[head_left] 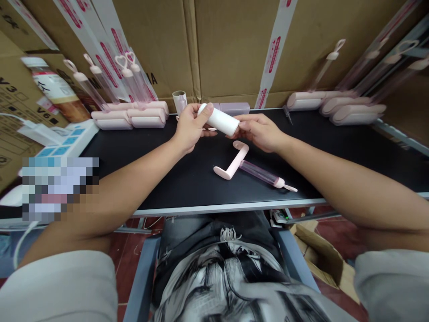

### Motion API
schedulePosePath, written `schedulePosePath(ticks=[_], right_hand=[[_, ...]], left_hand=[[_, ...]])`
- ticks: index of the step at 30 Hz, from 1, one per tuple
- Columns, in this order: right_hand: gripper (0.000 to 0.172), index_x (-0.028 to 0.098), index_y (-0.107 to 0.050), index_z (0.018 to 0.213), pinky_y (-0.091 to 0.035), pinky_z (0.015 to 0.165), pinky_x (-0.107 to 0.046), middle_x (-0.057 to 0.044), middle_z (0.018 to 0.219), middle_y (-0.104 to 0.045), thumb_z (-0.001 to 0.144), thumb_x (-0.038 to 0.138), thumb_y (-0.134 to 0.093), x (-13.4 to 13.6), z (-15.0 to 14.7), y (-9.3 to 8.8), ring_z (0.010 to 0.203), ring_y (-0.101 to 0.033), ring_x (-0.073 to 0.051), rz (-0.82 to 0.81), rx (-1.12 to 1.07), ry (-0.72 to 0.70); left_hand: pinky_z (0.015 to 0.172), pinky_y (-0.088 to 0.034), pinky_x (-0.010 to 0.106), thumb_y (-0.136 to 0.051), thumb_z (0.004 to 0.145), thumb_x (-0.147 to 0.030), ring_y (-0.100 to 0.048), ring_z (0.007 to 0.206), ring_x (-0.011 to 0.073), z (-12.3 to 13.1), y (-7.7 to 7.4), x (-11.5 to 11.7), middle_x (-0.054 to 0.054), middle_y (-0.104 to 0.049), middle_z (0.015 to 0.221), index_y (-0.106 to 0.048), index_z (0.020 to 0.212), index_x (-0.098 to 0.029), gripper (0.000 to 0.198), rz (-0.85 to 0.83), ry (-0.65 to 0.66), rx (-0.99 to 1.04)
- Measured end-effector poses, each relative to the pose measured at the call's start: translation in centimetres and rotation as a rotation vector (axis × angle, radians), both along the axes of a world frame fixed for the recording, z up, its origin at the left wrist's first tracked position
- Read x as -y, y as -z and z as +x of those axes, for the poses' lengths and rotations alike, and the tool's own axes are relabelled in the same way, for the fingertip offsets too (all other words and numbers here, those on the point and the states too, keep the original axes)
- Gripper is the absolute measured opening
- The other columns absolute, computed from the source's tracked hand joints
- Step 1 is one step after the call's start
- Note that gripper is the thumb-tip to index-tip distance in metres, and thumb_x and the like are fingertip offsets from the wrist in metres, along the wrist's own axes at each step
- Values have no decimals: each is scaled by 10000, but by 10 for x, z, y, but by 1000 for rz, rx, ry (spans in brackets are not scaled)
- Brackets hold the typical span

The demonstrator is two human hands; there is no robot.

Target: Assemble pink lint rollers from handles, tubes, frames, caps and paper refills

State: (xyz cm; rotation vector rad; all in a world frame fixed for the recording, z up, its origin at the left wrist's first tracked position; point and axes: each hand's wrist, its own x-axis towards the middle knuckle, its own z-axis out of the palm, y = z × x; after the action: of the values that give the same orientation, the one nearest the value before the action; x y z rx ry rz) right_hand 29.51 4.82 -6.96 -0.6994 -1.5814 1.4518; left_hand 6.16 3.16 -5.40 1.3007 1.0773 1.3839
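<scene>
Both hands hold a white paper roll [220, 120] above the black table [187, 179]. My left hand [189, 127] is closed round the roll's left end, thumb on top. My right hand [259, 130] pinches the roll's right end with closed fingers. Just below the hands a pink lint-roller frame [233, 162] with a clear pink handle [259, 173] lies flat on the table.
Finished pink rollers with covers lie in rows at the back left [134, 117] and back right [338, 109]. A small cardboard tube [180, 102] stands behind the hands. Cardboard boxes [231, 44] wall the back. A bottle [55, 89] and a scale [65, 141] sit at left.
</scene>
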Motion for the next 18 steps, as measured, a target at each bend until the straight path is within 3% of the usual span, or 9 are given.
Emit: schedulePosePath(ticks=[9, 13, 18], right_hand=[[197, 201, -793, 867, -631, 804, -314, -60, 876, -819, 742, 320, -886, 2, 0, -1, 822, -733, -199, -41, -36, -1], [249, 202, -813, 925, -650, 820, -332, -60, 900, -814, 721, 318, -897, 3, -1, -2, 828, -725, -206, -50, -36, 10], [324, 196, -843, 995, -667, 806, -334, -58, 943, -827, 707, 331, -910, 3, 0, -3, 808, -740, -200, -64, -57, 49]], left_hand=[[736, -665, 307, -815, 1024, -602, -785, 906, 201, -2, 1, -2, 33, -732, 1059, -490, 1125, -257, 485, 54, 1, -72], [747, -681, 342, -888, 905, -740, -808, 1008, 254, -8, 5, -10, 43, -716, 1091, -475, 1111, -259, 666, 162, 59, -73], [666, -678, 329, -923, 688, -925, -789, 898, 236, -16, 23, -29, 7, -633, 1001, -463, 1088, -257, 904, 347, 61, -125]])
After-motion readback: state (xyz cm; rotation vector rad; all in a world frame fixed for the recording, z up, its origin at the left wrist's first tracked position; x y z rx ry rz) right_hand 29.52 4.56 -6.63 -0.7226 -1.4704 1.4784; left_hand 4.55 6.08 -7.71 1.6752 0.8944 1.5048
